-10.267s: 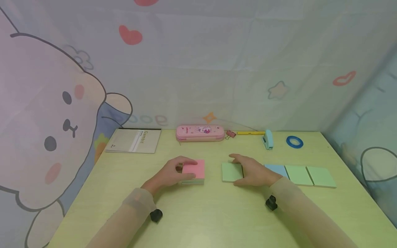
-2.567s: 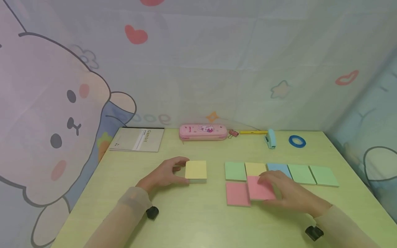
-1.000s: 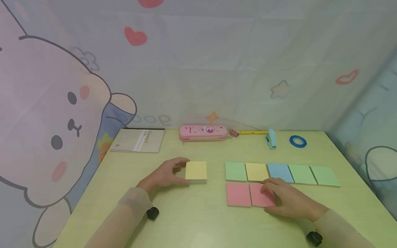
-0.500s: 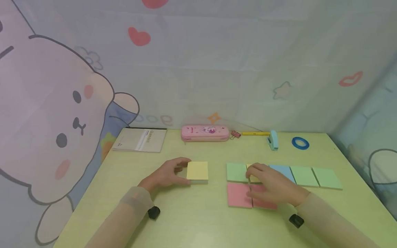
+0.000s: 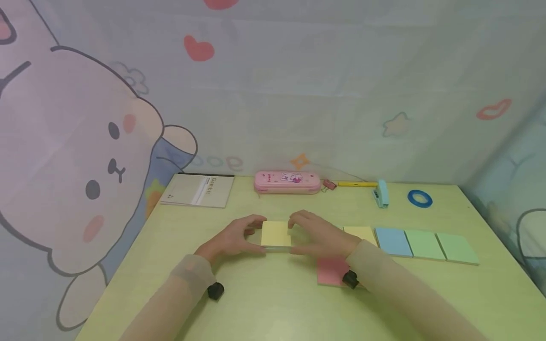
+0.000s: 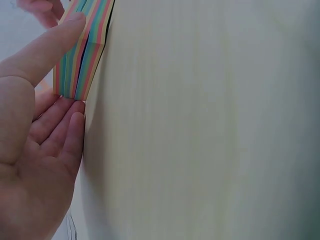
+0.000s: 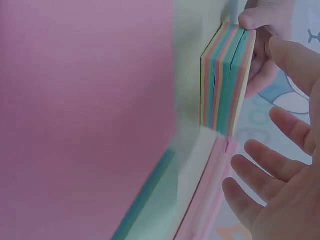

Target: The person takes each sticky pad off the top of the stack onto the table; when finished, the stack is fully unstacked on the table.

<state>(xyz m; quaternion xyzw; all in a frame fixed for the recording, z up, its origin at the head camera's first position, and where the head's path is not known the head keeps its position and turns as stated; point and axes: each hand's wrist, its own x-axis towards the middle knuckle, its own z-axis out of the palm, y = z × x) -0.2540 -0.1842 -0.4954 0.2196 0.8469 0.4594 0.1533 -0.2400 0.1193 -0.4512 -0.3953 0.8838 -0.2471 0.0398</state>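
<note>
A stack of sticky note pads (image 5: pixel 275 233), yellow on top with striped coloured sides, stands mid-table. My left hand (image 5: pixel 236 239) holds it from the left, its thumb against the striped side in the left wrist view. My right hand (image 5: pixel 325 237) reaches to the stack's right side, thumb and fingers spread; in the right wrist view its fingertips are apart from the stack. To the right runs a row of single pads: a mostly hidden green one, a yellow pad (image 5: pixel 360 233), a blue pad (image 5: pixel 392 242) and two green pads (image 5: pixel 424 245). Pink pads (image 5: pixel 330 272) lie in front, partly behind my right arm.
Along the back lie a notebook (image 5: pixel 198 191), a pink pencil case (image 5: pixel 287 183), a binder clip (image 5: pixel 329 184), a yellow pencil (image 5: pixel 357 184), a light blue stapler (image 5: pixel 382 193) and a blue tape roll (image 5: pixel 420 199). A printed cloth hangs behind the table.
My right hand set down a second pink pad beside the first, let go and moved left to the stack. Earlier the stack had pink on top. My left hand has stayed by the stack.
</note>
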